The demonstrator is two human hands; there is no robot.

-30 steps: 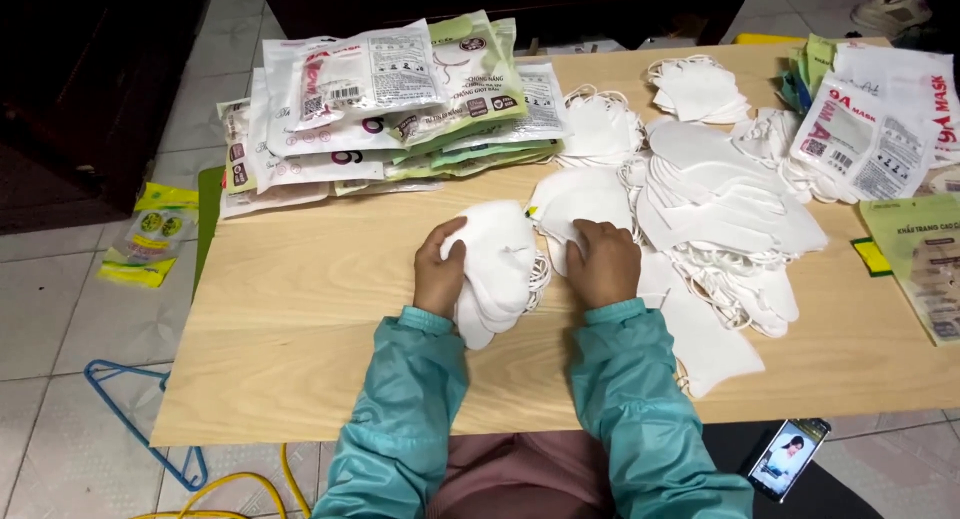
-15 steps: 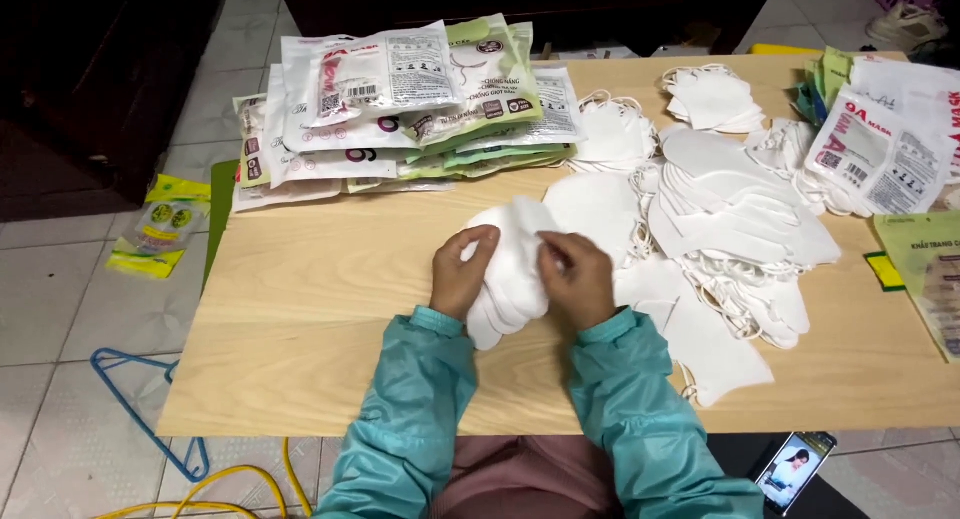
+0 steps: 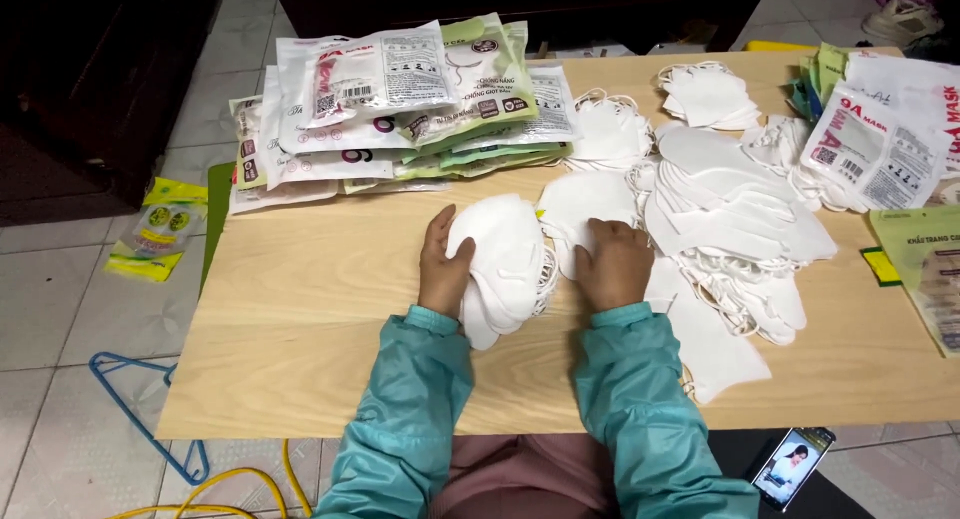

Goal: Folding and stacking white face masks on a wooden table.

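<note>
Masks, a stack of white folded ones (image 3: pixel 503 267), lie under your left hand (image 3: pixel 443 267), long axis running from you toward the far edge of the wooden counter (image 3: pixel 300 319). Your left grip is curled shut around the stack's left side. Your right hand (image 3: pixel 613 266) rests flat, fingers together, on a loose white mask (image 3: pixel 580 204) just right of the stack. Sealed mask packets (image 3: pixel 400 99) are piled beyond your left grip.

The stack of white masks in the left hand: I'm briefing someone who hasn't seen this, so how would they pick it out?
On the wooden table, look at its middle, just above the teal sleeves. The left hand grips a stack of white masks standing on edge. Unlike the loose masks spread flat to the right, it is a tight upright bundle.
</note>
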